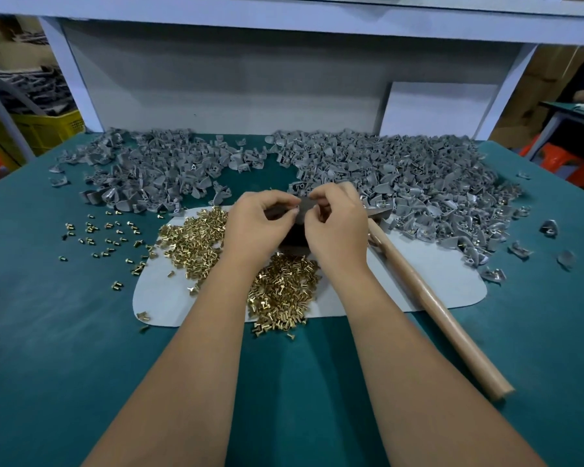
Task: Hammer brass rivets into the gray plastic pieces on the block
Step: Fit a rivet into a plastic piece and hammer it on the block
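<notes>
Hands meet over the dark block [292,235], left hand [257,224] and right hand [338,227] pinching a gray plastic piece [304,207] between curled fingers, hammer [435,308] idle on the table [64,332], heaps apparently still unriveted.

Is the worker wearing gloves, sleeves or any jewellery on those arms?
No. The left hand and right hand are bare, without gloves, and both forearms are uncovered down to the frame's bottom edge. No sleeve, watch, bracelet or ring shows.
</notes>
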`<state>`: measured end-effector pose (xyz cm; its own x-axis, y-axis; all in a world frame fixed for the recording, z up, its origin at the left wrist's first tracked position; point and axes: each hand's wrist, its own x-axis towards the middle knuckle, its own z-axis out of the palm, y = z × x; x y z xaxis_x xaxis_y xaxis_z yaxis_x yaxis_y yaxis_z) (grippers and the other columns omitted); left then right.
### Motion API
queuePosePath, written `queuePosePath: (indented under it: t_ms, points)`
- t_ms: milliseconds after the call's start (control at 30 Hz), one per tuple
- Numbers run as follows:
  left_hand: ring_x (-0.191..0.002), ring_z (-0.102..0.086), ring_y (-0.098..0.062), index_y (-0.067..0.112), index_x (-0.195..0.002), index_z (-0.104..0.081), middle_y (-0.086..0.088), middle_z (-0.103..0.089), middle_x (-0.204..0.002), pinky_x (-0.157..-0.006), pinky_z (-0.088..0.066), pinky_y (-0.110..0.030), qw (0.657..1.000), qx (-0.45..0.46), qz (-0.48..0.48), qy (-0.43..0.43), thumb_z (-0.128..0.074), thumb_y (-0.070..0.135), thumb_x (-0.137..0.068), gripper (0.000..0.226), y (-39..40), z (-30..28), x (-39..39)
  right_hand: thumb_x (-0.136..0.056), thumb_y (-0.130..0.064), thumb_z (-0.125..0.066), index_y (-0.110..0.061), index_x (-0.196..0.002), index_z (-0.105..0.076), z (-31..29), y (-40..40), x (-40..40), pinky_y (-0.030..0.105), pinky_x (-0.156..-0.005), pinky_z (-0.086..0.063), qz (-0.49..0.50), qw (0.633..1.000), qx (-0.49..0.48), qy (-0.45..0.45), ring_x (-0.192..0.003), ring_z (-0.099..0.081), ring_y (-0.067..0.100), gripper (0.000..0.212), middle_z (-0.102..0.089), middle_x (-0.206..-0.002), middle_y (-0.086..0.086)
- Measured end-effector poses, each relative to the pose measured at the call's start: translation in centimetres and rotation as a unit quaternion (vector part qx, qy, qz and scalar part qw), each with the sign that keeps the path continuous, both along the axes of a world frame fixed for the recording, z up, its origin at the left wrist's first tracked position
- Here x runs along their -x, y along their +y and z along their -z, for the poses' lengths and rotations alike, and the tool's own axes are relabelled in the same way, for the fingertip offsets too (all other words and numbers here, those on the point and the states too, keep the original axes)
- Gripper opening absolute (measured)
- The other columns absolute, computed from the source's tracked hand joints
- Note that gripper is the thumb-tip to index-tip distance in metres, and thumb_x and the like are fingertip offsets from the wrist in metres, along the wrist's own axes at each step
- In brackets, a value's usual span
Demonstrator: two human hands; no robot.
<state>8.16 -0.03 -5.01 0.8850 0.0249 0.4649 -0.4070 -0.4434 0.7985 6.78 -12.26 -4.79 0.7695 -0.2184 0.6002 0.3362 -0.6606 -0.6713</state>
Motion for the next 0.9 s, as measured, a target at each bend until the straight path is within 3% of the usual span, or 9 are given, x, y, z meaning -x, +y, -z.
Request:
queuePosePath:
  t_ms: [100, 267, 367, 533, 700, 900]
  points:
    - [-0.106, -0.061, -0.016, 0.027, -0.092, -0.076, 0.008, -0.071, -0.094, -0.095, -0.05, -0.036, 1.0, -0.015, -0.004, -0.022, -0.075, 0.015, -0.081, 0.017, 0.2, -0.2, -0.1, -0.082, -0.002, -0.056, -0.021, -0.094, -0.064, -0.2, 0.2, 0.2, 0.007, -0.067, -0.037, -0.018, 1.0, -0.015, -0.009, -0.08, -0.049, 0.0, 0.023, -0.049, -0.096, -0.011]
    - [-0.112, -0.055, -0.026, 0.022, -0.095, -0.078, 0.01, -0.071, -0.093, -0.099, -0.04, -0.048, 0.995, -0.064, -0.017, -0.08, -0.078, 0.019, -0.079, 0.016, 0.1, -0.6, -0.1, -0.079, 0.001, -0.056, -0.026, -0.089, -0.063, -0.9, 1.0, 0.4, 0.012, -0.069, -0.042, -0.045, 0.993, -0.111, 0.0, -0.082, -0.053, 0.0, 0.029, -0.052, -0.089, -0.014]
    - [-0.112, -0.051, -0.025, 0.02, -0.094, -0.079, 0.008, -0.069, -0.089, -0.098, -0.04, -0.052, 0.993, -0.049, -0.043, -0.097, -0.077, 0.022, -0.081, 0.014, -0.1, -0.5, 0.3, -0.078, 0.004, -0.056, -0.029, -0.086, -0.062, -1.3, 1.7, 0.4, 0.022, -0.073, -0.047, -0.081, 0.98, -0.179, 0.03, -0.081, -0.056, 0.008, 0.033, -0.06, -0.088, -0.002]
    - [-0.11, -0.05, -0.023, 0.017, -0.092, -0.079, 0.014, -0.061, -0.086, -0.098, -0.04, -0.054, 0.993, -0.043, -0.055, -0.092, -0.075, 0.021, -0.083, 0.011, -0.1, -0.6, 0.4, -0.081, 0.002, -0.06, -0.028, -0.086, -0.062, -1.6, 2.0, 0.6, 0.017, -0.073, -0.046, -0.089, 0.973, -0.209, 0.038, -0.081, -0.057, 0.007, 0.03, -0.061, -0.083, -0.004]
    - [-0.111, -0.051, -0.023, 0.015, -0.096, -0.078, 0.015, -0.061, -0.087, -0.099, -0.04, -0.053, 0.992, -0.056, -0.068, -0.09, -0.07, 0.014, -0.087, 0.012, 0.0, -0.6, 0.4, -0.085, -0.018, -0.069, -0.021, -0.09, -0.07, -1.0, 1.5, 0.5, 0.029, -0.081, -0.051, -0.051, 0.99, -0.125, 0.036, -0.088, -0.059, 0.007, 0.006, -0.063, -0.092, -0.009]
    - [-0.108, -0.051, -0.025, 0.014, -0.097, -0.077, 0.006, -0.071, -0.092, -0.096, -0.039, -0.051, 0.986, -0.111, -0.06, -0.112, -0.067, 0.014, -0.089, 0.013, 0.1, 0.0, 0.1, -0.084, -0.017, -0.069, -0.016, -0.091, -0.076, -0.9, 0.9, 0.5, 0.038, -0.085, -0.049, -0.039, 0.996, -0.082, 0.024, -0.092, -0.06, 0.013, 0.01, -0.069, -0.09, -0.006]
